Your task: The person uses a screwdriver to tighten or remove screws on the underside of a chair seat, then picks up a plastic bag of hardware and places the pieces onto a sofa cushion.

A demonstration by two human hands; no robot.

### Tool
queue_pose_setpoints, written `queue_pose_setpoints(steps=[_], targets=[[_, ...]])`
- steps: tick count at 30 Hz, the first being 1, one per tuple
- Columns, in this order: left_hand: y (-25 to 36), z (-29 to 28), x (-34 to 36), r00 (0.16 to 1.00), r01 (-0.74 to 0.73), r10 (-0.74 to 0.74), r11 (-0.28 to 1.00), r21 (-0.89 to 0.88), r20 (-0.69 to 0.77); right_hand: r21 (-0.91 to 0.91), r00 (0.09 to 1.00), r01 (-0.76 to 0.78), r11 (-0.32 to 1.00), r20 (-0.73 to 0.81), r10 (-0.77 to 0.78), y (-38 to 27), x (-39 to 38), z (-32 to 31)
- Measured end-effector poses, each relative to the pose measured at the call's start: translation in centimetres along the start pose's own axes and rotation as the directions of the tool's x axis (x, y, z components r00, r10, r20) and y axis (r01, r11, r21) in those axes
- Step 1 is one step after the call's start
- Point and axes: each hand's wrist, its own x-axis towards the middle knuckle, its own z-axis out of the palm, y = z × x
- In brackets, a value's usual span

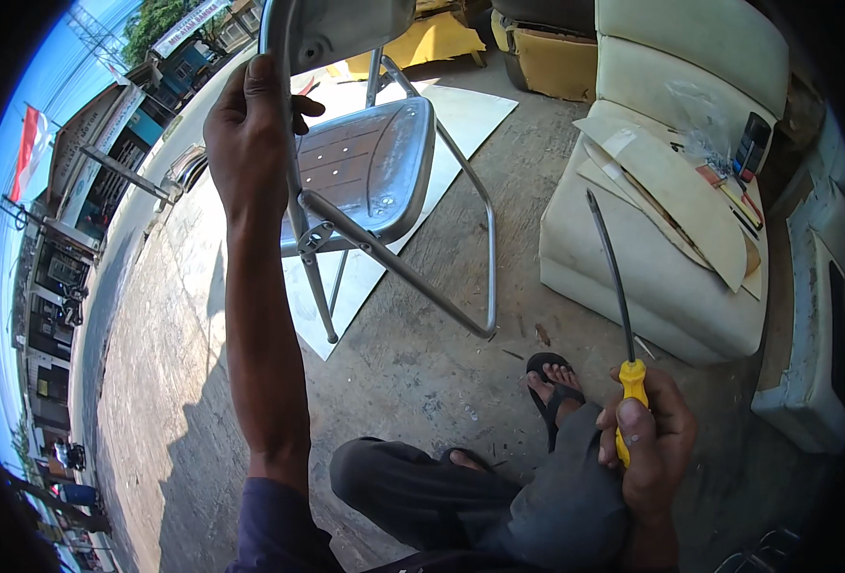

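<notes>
A grey metal folding chair (365, 167) stands in front of me at the upper middle, its bare metal seat scuffed and dotted with small pale marks. My left hand (255, 124) is closed round the upright tube of its frame, beside the backrest (346, 38). Part of the backrest is cut off by the upper rim of the view. At the lower right my right hand (647, 435) grips a screwdriver (631, 382) by its yellow handle. The long dark shaft points up and away, apart from the chair.
Under the chair lies a white sheet (480, 110). To the right, a cream padded seat (623, 258) carries cut cream panels (699, 210), a clear plastic bag (704, 119) and several small tools. A white padded piece (804, 382) stands farther right. Beyond the pavement at left runs a street (121, 286).
</notes>
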Motion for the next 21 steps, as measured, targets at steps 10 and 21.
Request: queue_pose_setpoints(steps=[10, 21], targets=[[-0.2, -1.1, -1.7, 1.000, 0.023, -0.022, 0.998, -0.060, 0.019, -0.272, 0.802, 0.557, 0.785, 0.423, -0.423, -0.3, 7.4, 5.8], [0.1, -0.8, -2.0, 0.999, 0.020, -0.011, 0.985, -0.170, 0.052, -0.119, 0.588, 0.800, 0.589, 0.357, -0.726, -1.1, 13.8, 13.0]])
